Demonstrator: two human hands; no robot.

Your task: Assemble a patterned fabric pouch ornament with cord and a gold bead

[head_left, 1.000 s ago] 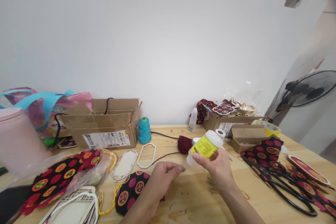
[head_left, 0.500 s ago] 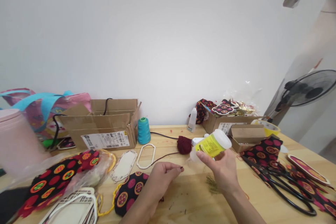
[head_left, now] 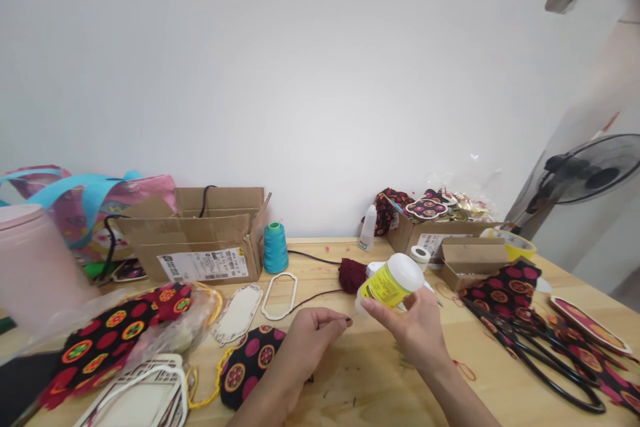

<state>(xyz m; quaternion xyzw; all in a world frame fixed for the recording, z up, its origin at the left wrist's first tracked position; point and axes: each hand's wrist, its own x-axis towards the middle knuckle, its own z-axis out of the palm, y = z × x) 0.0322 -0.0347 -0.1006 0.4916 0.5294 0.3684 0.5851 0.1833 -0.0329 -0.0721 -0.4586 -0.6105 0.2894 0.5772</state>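
Note:
My right hand [head_left: 415,327] grips a white glue bottle with a yellow label [head_left: 389,282], tipped so its nozzle points down and left toward my left hand. My left hand [head_left: 310,337] is closed in a pinch on the end of a dark red cord [head_left: 320,295], its fingertips almost touching the nozzle. The cord runs back to a ball of dark red yarn [head_left: 351,273]. A piece covered in black floral fabric [head_left: 247,363] lies under my left wrist.
On the wooden table [head_left: 370,387] stand an open cardboard box [head_left: 200,240], a teal thread spool [head_left: 275,247], oval white frames [head_left: 280,295], patterned fabric [head_left: 115,333], black scissors [head_left: 545,360], smaller boxes [head_left: 470,257] and a small glue bottle [head_left: 367,228]. A fan [head_left: 585,177] stands at the right.
My right hand has brought the glue bottle left and down again, so the nozzle is back near the cord end pinched in my left hand. My left hand has hardly moved.

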